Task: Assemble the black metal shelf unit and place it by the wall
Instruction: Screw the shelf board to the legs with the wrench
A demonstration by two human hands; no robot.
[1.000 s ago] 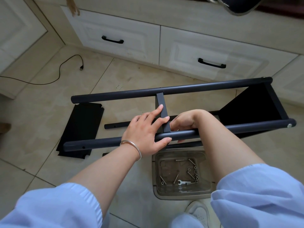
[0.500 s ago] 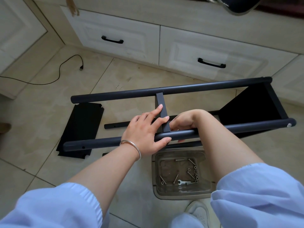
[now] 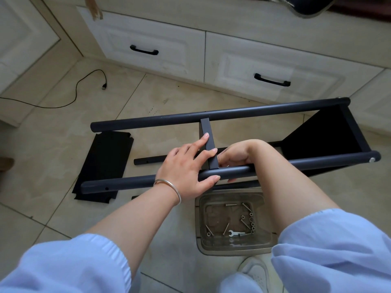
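The black shelf frame lies on its side on the tiled floor, with a far tube (image 3: 254, 112) and a near tube (image 3: 127, 183) joined by a short crossbar (image 3: 206, 127). A black shelf panel (image 3: 323, 134) is fixed at the frame's right end. My left hand (image 3: 186, 168) rests on the near tube, its straight fingers lying on the crossbar. My right hand (image 3: 237, 154) reaches over the near tube at the crossbar joint with curled fingers; anything small in them is hidden. A loose black panel (image 3: 103, 163) lies flat at the left.
A clear plastic tray (image 3: 198, 225) by my knees holds several bolts, nuts and a small wrench (image 3: 232, 233). Another black tube (image 3: 146, 161) lies on the floor under the frame. White drawers (image 3: 148, 34) line the far wall, with a black cable (image 3: 76, 89) at the left.
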